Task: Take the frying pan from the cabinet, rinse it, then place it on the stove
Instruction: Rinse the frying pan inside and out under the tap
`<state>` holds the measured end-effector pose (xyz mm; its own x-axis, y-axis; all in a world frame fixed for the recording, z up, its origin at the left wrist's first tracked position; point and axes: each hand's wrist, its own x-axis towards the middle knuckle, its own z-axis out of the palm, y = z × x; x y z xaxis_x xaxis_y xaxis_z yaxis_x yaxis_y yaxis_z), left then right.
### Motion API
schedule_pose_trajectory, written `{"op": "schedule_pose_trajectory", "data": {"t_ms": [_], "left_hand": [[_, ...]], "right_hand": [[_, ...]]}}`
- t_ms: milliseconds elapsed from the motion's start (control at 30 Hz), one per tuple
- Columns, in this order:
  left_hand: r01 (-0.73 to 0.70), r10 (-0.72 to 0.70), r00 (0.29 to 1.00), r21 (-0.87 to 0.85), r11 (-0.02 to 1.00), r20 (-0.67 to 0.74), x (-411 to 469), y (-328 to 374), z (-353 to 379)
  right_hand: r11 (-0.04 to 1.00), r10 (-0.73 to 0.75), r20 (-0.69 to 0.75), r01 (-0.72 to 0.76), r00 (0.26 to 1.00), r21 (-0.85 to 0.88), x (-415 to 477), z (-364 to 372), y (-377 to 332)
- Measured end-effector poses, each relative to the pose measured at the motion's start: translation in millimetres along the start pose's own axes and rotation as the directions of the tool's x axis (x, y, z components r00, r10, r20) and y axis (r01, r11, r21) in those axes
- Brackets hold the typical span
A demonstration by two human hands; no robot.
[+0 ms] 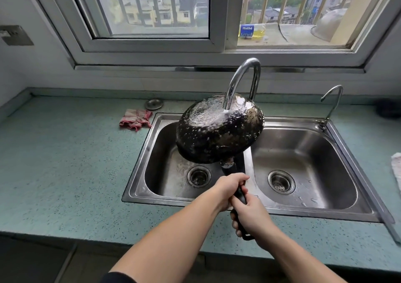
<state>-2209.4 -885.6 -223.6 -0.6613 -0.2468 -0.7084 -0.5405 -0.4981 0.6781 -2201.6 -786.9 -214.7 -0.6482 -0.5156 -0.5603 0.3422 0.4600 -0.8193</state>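
Your left hand (230,187) and, just behind it, your right hand (249,214) both grasp the black handle (240,193) of the blackened round frying pan (219,133). The pan is held bottom-up under the running curved chrome tap (244,80). On the teal speckled counter (65,163) a red checked cloth (135,119) lies left of the steel double sink (321,152).

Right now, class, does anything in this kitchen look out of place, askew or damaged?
The frying pan is held bottom-up under the tap, its underside blackened and patchy. A round metal lid lies on the counter beside a crumpled red cloth, and a bottle lies on its side on the window ledge.
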Motion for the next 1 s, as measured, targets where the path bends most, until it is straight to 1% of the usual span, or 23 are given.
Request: {"op": "schedule_pose_trajectory", "data": {"t_ms": [167, 300, 600, 767, 1000], "left_hand": [[0.011, -0.013, 0.999, -0.033, 0.999, -0.037, 10.4, 6.9, 0.2], [-0.009, 0.006, 0.999, -0.054, 0.999, -0.041, 15.4, 13.0, -1.2], [-0.008, 0.003, 0.997, -0.061, 0.998, -0.076, 21.5, 27.2, -0.9], [-0.019, 0.009, 0.995, -0.097, 0.995, -0.102, 19.0, 19.6, 0.5], [-0.039, 0.031, 0.993, -0.063, 0.997, -0.115, 9.7, 6.9, 0.2]], "right_hand": [[1.0, 0.001, 0.015, -0.001, 1.0, -0.012, 14.3, -2.8, -4.4], [1.0, -0.011, 0.039, 0.012, 0.999, -0.003, 21.6, -5.2, -9.3], [1.0, -0.006, 0.06, 0.007, 0.998, -0.007, 37.1, -8.5, -20.1], [1.0, -0.011, 0.047, 0.011, 0.999, -0.001, 32.8, -7.1, -16.6], [1.0, -0.029, 0.032, 0.03, 0.999, -0.003, 15.4, -4.3, -7.6]]}}
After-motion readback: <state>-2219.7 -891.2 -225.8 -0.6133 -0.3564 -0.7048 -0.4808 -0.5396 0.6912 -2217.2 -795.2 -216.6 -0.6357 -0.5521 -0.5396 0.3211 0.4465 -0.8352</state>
